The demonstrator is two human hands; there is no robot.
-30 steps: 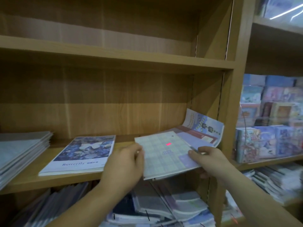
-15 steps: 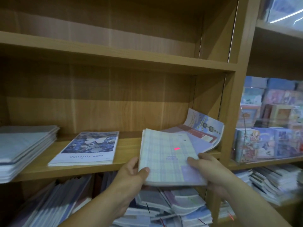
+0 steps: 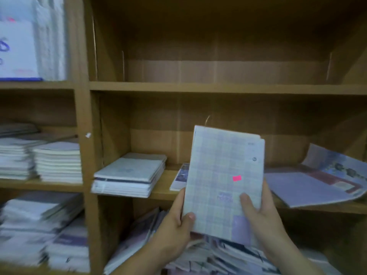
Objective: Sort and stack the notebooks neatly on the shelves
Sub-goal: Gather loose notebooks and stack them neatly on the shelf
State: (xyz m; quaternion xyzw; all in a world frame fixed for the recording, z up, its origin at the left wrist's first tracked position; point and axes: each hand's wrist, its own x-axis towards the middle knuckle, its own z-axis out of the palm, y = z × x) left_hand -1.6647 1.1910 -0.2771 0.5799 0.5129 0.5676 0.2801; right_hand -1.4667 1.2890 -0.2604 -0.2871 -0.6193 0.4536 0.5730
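A small stack of pale plaid notebooks with a pink sticker is held upright in front of the middle shelf. My left hand grips its lower left corner, thumb on the cover. My right hand grips its lower right edge, thumb on the front. On the shelf to the left lies a neat pile of pale notebooks. A butterfly-cover notebook lies mostly hidden behind the held stack. Loose curled notebooks lie at the shelf's right end.
The shelf above holds nothing. The left bay has tall white notebook piles and more piles below. A jumble of notebooks fills the lower shelf under my hands. A vertical wooden divider separates the bays.
The plaid notebooks came off the shelf and were raised upright in both hands. My view swung left, bringing the left bay and its piles into sight.
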